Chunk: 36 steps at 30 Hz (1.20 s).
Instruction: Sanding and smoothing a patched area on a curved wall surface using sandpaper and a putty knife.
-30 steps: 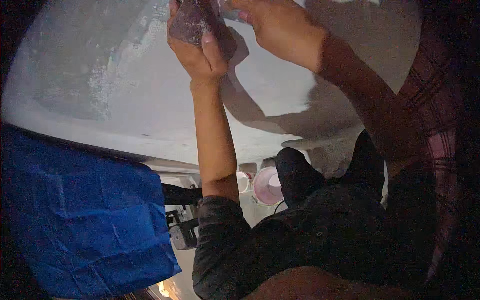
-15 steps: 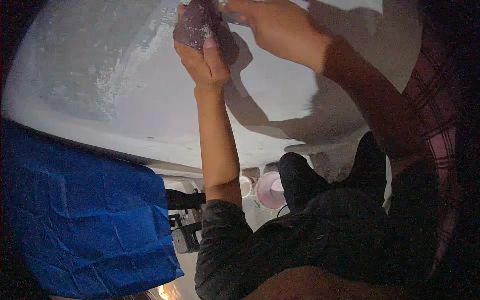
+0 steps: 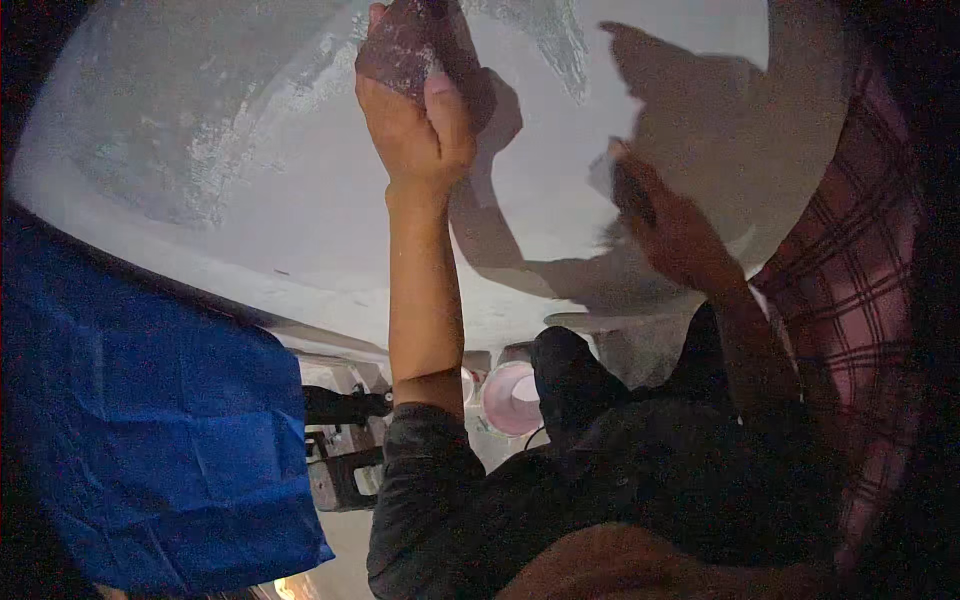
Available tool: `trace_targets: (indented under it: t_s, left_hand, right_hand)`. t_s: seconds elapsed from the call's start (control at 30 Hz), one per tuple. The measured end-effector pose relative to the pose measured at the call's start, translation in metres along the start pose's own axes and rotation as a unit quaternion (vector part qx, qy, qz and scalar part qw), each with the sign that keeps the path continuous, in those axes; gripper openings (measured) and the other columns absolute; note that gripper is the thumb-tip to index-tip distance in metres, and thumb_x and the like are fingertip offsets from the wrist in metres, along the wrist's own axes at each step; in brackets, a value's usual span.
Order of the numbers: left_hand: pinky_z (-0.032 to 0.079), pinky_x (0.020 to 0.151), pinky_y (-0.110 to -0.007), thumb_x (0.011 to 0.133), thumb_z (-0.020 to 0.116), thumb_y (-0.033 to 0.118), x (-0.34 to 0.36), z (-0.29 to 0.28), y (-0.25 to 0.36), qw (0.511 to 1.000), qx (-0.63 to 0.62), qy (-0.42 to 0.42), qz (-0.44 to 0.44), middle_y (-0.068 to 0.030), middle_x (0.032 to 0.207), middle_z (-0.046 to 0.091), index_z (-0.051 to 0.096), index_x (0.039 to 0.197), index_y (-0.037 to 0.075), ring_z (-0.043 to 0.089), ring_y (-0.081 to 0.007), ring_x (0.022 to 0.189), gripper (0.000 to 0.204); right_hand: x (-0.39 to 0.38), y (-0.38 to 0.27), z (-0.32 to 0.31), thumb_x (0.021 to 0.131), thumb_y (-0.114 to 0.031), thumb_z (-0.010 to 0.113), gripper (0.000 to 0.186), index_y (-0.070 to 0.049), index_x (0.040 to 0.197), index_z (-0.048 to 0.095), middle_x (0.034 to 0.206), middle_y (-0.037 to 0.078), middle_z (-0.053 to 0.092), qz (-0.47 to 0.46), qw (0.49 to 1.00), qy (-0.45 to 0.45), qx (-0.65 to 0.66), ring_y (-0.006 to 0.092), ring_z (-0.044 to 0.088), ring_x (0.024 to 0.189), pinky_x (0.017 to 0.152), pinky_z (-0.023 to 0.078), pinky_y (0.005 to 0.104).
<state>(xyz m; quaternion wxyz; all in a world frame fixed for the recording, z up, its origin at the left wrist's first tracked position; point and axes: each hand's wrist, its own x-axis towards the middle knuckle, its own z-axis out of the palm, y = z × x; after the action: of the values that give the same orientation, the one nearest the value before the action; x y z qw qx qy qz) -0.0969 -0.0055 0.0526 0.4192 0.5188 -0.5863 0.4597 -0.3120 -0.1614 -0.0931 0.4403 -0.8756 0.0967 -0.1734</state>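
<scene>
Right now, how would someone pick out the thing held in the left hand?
Find the big pale curved surface filling the upper frame. Near its top edge the raised left hand presses a crumpled brownish sheet against it, the only dark, speckled patch there.

Top of purple rag (image 3: 410, 45) cut off by picture edge. Right hand (image 3: 670, 230) in dark shadow, small thing in its fingers too dark to tell. Blue sheet (image 3: 140, 420) runs off left edge.

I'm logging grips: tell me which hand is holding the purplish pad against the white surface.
The left hand, raised highest, presses the purplish pad to the white surface. The right hand sits lower, holding a small pale piece.
</scene>
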Motion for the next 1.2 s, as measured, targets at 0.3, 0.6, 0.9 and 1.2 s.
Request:
trace_targets:
  t_s: [0.3, 0.6, 0.9, 1.2]
  left_hand:
    - [0.026, 0.118, -0.058, 0.101, 0.041, 0.036, 0.003, 0.023, 0.019, 0.979, 0.155, -0.122, 0.061, -0.0288, 0.146, 0.052, 0.053, 0.141, -0.006, 0.045, -0.0470, 0.139, 0.059]
    - [0.018, 0.119, -0.063, 0.094, 0.050, 0.019, -0.173, 0.034, 0.115, 0.971, 0.073, -0.188, -0.126, -0.0110, 0.157, 0.048, 0.053, 0.145, 0.007, 0.036, -0.0354, 0.149, 0.053]
    - [0.017, 0.121, -0.063, 0.090, 0.058, 0.020, -0.236, 0.031, 0.123, 0.903, 0.068, -0.338, -0.255, -0.0103, 0.159, 0.043, 0.055, 0.145, 0.011, 0.033, -0.0303, 0.151, 0.055]
    - [0.027, 0.121, -0.051, 0.101, 0.040, 0.031, -0.143, -0.055, 0.066, 0.981, 0.067, 0.033, -0.180, -0.0318, 0.149, 0.047, 0.048, 0.141, -0.017, 0.034, -0.0464, 0.147, 0.062]
  right_hand:
    - [-0.009, 0.049, 0.012, 0.099, -0.013, 0.053, 0.073, -0.018, 0.163, 0.018, 0.139, 0.025, 0.058, -0.038, 0.996, 0.063, 0.046, 0.0402, 0.069, 0.103, 0.096, 0.051, 0.0498]
    - [-0.035, 0.041, 0.014, 0.104, -0.018, 0.052, 0.049, -0.006, 0.149, 0.038, 0.091, 0.009, 0.064, 0.167, 0.962, -0.065, 0.204, 0.0126, 0.057, 0.065, 0.054, 0.051, 0.0299]
    - [-0.051, 0.062, 0.015, 0.103, -0.019, 0.052, 0.045, -0.006, 0.146, 0.045, 0.102, 0.016, 0.071, 0.140, 0.974, -0.177, 0.031, 0.0225, 0.068, 0.086, 0.081, 0.055, 0.0403]
    - [-0.079, 0.113, 0.022, 0.101, -0.025, 0.058, 0.054, -0.010, 0.152, 0.046, 0.110, 0.023, 0.072, 0.229, 0.950, -0.198, -0.074, 0.0332, 0.070, 0.103, 0.093, 0.053, 0.0442]
